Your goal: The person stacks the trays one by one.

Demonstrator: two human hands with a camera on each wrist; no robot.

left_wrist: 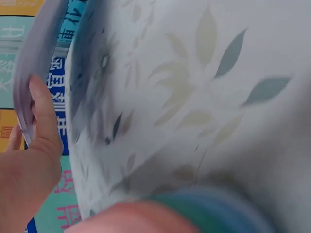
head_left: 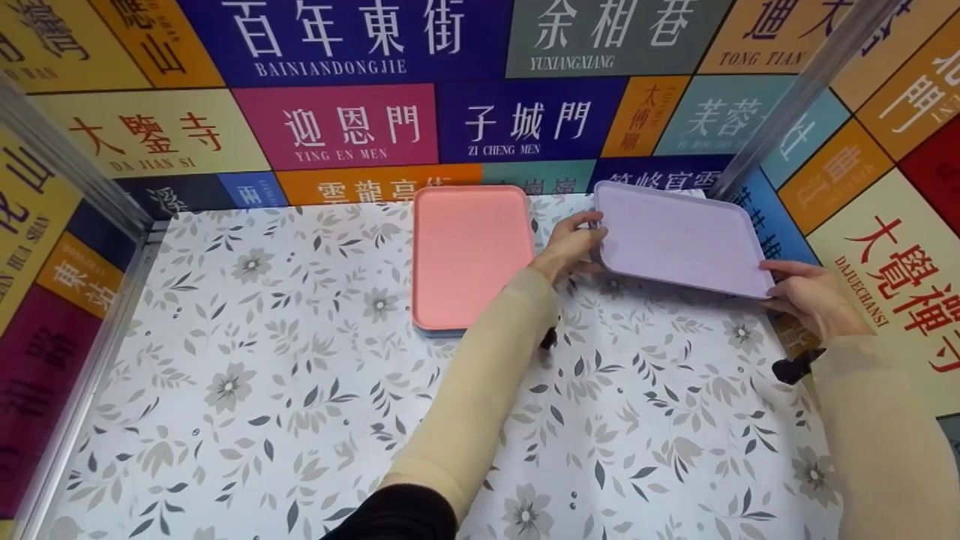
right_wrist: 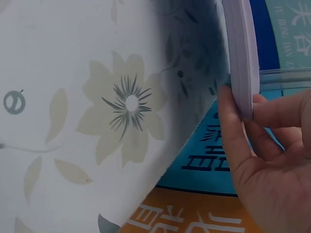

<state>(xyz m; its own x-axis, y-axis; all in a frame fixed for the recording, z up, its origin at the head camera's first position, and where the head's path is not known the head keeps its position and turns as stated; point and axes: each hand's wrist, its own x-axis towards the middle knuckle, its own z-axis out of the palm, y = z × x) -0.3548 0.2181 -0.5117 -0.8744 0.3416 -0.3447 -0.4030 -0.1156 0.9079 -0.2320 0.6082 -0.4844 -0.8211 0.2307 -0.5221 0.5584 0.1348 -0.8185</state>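
A lilac rectangular tray (head_left: 679,236) is held up off the table at the back right, tilted, one hand at each end. My left hand (head_left: 574,244) grips its left edge, and in the left wrist view the fingers (left_wrist: 44,114) lie against the tray's side (left_wrist: 41,58). At the lower right corner my right hand (head_left: 814,292) pinches the rim; the right wrist view shows thumb and fingers on either side of the tray edge (right_wrist: 243,63). A pink tray (head_left: 469,251) lies left of my left hand, with a bluish edge (head_left: 439,333) showing beneath it.
A white tabletop (head_left: 300,390) with a grey leaf and flower print spreads under everything. Colourful panels with Chinese lettering (head_left: 334,124) stand behind and at both sides. Metal posts (head_left: 787,97) mark the back corners.
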